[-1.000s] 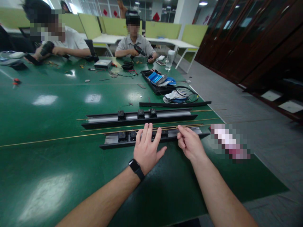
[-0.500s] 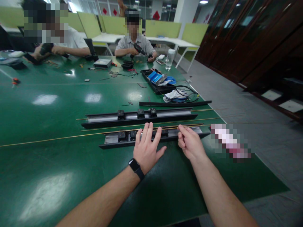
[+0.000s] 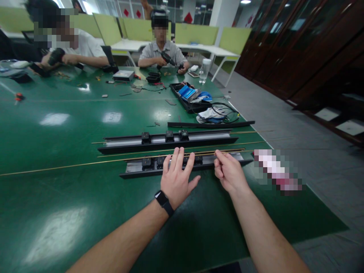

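Flat and with fingers spread, my left hand (image 3: 178, 178) lies over the near black-edged metal channel (image 3: 133, 167), which holds several small black blocks (image 3: 146, 163). Its fingertips reach a long thin brass rod (image 3: 71, 165) that runs along the channel and far out to the left. The thumb and forefinger of my right hand (image 3: 229, 170) pinch the rod near the channel's right part. Behind lies a second channel (image 3: 127, 144) with three black blocks (image 3: 169, 136) in it, and another thin rod (image 3: 125, 153) runs between the two channels.
A black strip (image 3: 210, 124), white-and-blue gloves (image 3: 213, 115) and a black tray (image 3: 190, 108) with blue items lie farther back. Across the green table (image 3: 71, 197) two people hold power drills (image 3: 167, 58). A clear bottle (image 3: 203, 71) stands near the right edge. A blurred-out pink item (image 3: 275, 168) lies at right.
Both hands keep their places on the rod and channel, with no clear movement. The person at the far left has shifted the head slightly.
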`<state>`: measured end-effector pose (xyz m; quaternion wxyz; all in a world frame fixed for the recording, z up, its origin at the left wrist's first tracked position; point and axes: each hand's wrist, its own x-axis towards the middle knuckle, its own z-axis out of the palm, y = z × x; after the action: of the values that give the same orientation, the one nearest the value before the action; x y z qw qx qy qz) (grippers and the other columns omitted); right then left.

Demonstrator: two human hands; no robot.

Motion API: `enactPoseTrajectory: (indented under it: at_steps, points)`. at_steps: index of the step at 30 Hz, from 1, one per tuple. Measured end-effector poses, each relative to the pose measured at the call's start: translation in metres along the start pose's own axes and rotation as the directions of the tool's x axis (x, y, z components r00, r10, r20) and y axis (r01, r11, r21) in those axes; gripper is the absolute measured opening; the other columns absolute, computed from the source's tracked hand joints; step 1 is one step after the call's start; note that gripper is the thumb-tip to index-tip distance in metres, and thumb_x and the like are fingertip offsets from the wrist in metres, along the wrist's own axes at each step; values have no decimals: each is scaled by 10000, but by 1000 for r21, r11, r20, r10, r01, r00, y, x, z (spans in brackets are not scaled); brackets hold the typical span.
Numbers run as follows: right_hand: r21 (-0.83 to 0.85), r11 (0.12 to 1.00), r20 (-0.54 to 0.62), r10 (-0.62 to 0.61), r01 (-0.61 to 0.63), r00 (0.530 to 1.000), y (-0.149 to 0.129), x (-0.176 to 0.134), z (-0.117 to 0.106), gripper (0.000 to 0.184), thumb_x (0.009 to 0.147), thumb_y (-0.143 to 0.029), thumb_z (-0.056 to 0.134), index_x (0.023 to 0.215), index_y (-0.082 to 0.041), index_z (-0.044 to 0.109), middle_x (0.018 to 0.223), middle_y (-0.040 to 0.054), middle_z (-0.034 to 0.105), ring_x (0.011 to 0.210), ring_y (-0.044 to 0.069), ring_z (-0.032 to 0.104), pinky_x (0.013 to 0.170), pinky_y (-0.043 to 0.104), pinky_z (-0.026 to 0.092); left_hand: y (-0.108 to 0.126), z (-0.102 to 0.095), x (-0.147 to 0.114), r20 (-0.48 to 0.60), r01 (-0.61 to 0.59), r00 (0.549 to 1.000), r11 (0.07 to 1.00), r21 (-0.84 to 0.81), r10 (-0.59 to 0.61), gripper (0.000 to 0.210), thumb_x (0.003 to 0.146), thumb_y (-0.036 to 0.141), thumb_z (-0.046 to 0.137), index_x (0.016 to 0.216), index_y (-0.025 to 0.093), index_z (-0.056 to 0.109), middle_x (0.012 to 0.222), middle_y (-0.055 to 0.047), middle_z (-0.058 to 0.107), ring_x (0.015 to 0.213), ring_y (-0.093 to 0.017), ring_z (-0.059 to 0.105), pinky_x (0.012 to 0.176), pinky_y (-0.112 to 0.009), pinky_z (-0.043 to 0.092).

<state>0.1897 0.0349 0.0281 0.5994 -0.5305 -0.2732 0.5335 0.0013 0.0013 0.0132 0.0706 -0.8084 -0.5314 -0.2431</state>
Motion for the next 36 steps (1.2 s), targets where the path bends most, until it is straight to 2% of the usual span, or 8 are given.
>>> enactPoseTrajectory:
  at_steps: [13, 22, 36]
  points:
    - [-41, 999, 14, 13, -12, 1000, -3, -3, 2, 360, 722, -423, 832, 784, -173, 580, 511, -42, 568, 270, 30, 353, 261, 143, 211, 1, 1, -1, -6, 12, 1000, 1000, -15, -12, 743, 866, 559, 611, 1508, 239, 416, 1611, -172, 312, 1512, -328, 247, 1192, -526, 214]
    - [-18, 1000, 8, 8, -7, 1000, 0, -1, 1, 346, 722, -411, 838, 790, -179, 591, 515, -55, 547, 280, 29, 354, 260, 136, 223, 0, 1, 0, 15, 5, 1000, 1000, -13, -5, 729, 884, 564, 582, 1524, 275, 384, 1622, -162, 290, 1520, -324, 223, 1192, -529, 212]
    - [12, 1000, 5, 12, -13, 1000, 2, 1, 0, 320, 742, -389, 831, 798, -174, 601, 518, -54, 547, 279, 30, 356, 251, 134, 233, -1, 1, 0, 1, 0, 1000, 1000, -9, 0, 657, 892, 537, 593, 1491, 326, 429, 1632, -160, 262, 1526, -324, 199, 1190, -529, 210]
